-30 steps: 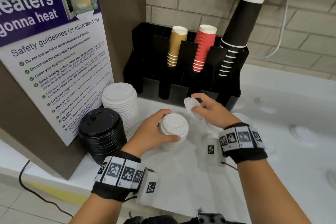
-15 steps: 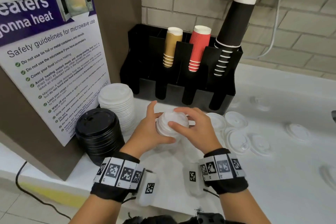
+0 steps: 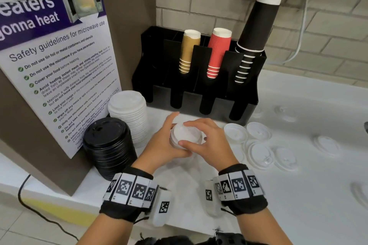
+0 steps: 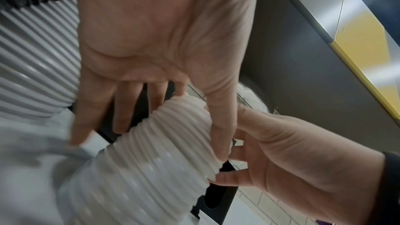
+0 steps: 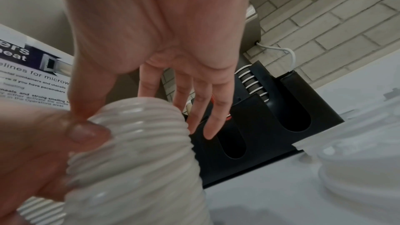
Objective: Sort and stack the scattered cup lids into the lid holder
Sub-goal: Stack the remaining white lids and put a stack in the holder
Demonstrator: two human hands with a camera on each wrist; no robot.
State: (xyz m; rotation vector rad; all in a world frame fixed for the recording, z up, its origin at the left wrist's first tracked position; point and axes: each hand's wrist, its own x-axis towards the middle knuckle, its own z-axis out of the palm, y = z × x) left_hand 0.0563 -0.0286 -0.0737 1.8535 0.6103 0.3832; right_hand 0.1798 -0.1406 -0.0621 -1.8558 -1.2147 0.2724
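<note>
A short stack of white lids (image 3: 186,135) stands on the white counter in front of the black lid holder (image 3: 199,93). My left hand (image 3: 165,143) grips the stack from the left, thumb on the near side and fingers behind it. My right hand (image 3: 211,145) holds the stack's top from the right between thumb and forefinger. In the left wrist view the ribbed stack (image 4: 164,151) lies between the fingers of both hands. In the right wrist view my right thumb touches the stack (image 5: 134,143) while the other fingers (image 5: 207,109) reach straight past it.
A tall white lid stack (image 3: 128,109) and a black lid stack (image 3: 107,145) stand at the left by a poster board. Loose white lids (image 3: 258,153) lie scattered on the counter to the right. The holder carries tan, red and black cup stacks.
My right hand carried a single white lid from in front of the holder to the stack in my left hand. Since half a second ago both hands have stayed on the stack.
</note>
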